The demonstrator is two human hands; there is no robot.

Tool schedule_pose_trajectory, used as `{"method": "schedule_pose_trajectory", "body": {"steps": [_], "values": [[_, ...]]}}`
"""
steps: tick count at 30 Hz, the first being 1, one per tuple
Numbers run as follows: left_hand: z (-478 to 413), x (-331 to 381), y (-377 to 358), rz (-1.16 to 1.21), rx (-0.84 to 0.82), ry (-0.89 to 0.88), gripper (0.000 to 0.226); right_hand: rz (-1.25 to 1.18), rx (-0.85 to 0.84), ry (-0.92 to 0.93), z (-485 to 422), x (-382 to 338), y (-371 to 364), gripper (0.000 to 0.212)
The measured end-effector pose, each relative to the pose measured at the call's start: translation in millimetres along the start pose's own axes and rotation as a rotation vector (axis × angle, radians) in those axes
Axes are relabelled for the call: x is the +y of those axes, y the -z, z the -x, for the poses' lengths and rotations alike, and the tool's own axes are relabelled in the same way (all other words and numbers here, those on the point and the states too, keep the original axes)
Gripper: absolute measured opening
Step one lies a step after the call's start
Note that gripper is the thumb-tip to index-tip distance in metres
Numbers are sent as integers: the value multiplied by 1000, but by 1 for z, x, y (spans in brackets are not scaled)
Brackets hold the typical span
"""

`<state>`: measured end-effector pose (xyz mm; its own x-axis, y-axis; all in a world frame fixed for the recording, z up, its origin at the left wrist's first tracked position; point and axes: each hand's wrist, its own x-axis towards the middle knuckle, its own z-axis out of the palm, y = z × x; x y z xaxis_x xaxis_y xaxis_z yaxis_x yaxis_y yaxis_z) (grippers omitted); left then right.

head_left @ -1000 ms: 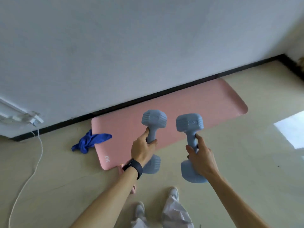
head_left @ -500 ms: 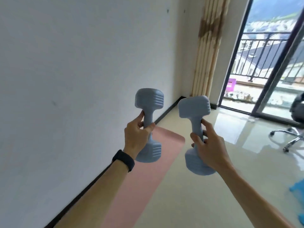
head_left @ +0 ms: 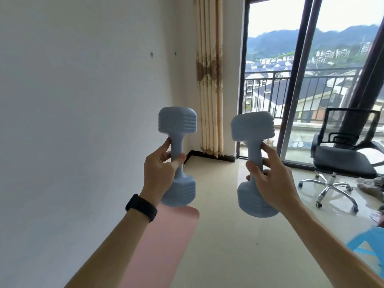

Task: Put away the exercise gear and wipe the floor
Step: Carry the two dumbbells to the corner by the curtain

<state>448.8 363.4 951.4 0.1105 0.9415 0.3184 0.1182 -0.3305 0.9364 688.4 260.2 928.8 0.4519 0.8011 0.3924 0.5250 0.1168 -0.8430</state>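
Note:
I hold two grey-blue dumbbells upright in front of me. My left hand [head_left: 161, 173], with a black band on its wrist, grips the handle of the left dumbbell [head_left: 177, 121]. My right hand [head_left: 270, 181] grips the handle of the right dumbbell [head_left: 252, 126]. A pink exercise mat [head_left: 164, 242] lies flat on the floor along the left wall, below my left forearm; its far rounded end shows. The blue cloth is out of view.
A white wall runs along the left to a corner with a beige curtain [head_left: 209, 80]. A glass balcony door [head_left: 295, 84] is ahead. A black office chair [head_left: 340, 154] stands at the right. A blue plastic object [head_left: 365, 244] sits at the lower right. Beige tiled floor [head_left: 226, 235] stretches ahead.
My view has swung up and to the right, from the mat and blue cloth on the floor to the room's far corner and balcony door. Both hands keep their dumbbells, held upright.

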Motion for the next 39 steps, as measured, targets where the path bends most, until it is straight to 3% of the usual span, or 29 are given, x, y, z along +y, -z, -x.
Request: {"method": "schedule_pose_trajectory", "body": {"steps": [8, 19, 33, 39], "values": [[-117, -26, -82, 37, -34, -6, 52, 19, 70, -54, -122, 73, 4, 49], [-345, -126, -170, 32, -128, -8, 47, 67, 121, -127, -334, 167, -66, 48], [-606, -282, -329, -32, -204, 156, 34, 58, -23, -308, -598, 336, -162, 38], [-718, -345, -401, -84, -178, 294, 10, 62, -127, -363, -726, 415, -189, 33]]}}
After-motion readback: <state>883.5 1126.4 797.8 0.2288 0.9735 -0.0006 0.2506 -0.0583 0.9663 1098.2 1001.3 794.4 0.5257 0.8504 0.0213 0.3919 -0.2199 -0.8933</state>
